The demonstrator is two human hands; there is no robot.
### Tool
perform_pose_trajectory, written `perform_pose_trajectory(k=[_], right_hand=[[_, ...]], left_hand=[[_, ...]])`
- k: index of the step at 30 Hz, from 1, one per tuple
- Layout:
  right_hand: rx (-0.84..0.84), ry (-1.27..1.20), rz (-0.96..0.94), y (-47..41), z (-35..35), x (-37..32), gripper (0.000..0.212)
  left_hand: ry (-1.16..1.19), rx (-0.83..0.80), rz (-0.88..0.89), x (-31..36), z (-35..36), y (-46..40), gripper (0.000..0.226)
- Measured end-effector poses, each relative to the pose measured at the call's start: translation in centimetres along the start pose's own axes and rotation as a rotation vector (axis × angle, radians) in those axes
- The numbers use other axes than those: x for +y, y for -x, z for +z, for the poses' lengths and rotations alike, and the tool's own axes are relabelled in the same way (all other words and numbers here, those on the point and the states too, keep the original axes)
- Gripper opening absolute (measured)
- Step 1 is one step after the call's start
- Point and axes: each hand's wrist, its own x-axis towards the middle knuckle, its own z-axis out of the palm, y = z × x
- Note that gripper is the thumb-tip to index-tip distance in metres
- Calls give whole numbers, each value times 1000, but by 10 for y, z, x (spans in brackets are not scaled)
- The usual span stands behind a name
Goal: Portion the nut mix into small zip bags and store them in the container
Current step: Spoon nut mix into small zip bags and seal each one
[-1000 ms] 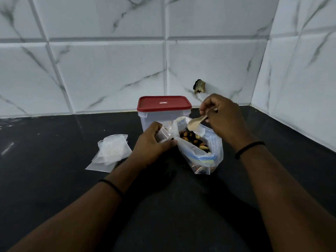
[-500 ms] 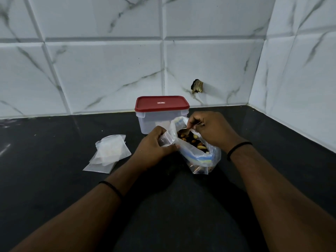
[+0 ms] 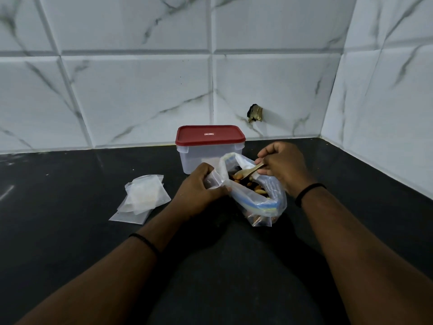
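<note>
- On the black counter (image 3: 70, 242), nearest the camera, two forearms reach in from 7 and 5 o'clock toward the middle of the view.
- The left hand (image 3: 199, 191) has its fingers curled round a small zip bag (image 3: 214, 181), pinching it just at 9 o'clock of the big bag's mouth; whether this small bag holds any nuts yet I cannot tell.
- The large bag of nut mix (image 3: 260, 198) sits at the centre, slumped, its mouth gaping upward; brown and dark nuts show inside, and a blue zip strip curves along its near edge.
- The right hand (image 3: 281, 167), at 3 o'clock of that bag, pinches a pale spoon (image 3: 250, 172) whose bowl dips among the nuts.
- At 9 o'clock, well apart from the hands, a loose pile of small zip bags (image 3: 143, 198) lies flat and looks unfilled.
- Farthest back, at 12 o'clock, the clear container (image 3: 206, 158) stands against the tiled wall (image 3: 140, 90) with its red lid (image 3: 209, 134) on.
- Judged from this, portioning is at an early stage: no filled bag is visible, and the container has yet to be opened.
</note>
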Motion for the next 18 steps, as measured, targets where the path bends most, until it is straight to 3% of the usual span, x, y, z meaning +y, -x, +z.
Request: perform_pose_trajectory(k=[9, 14, 18], right_hand=[[32, -131, 32, 5, -6, -15, 19], [-101, -341, 27, 19, -1, -30, 18], [-224, -355, -58, 30, 4, -36, 15]], left_hand=[[-17, 104, 0, -3, -5, 0, 38], [-7, 100, 3, -4, -5, -1, 37], [3, 118, 11, -5, -4, -2, 36]])
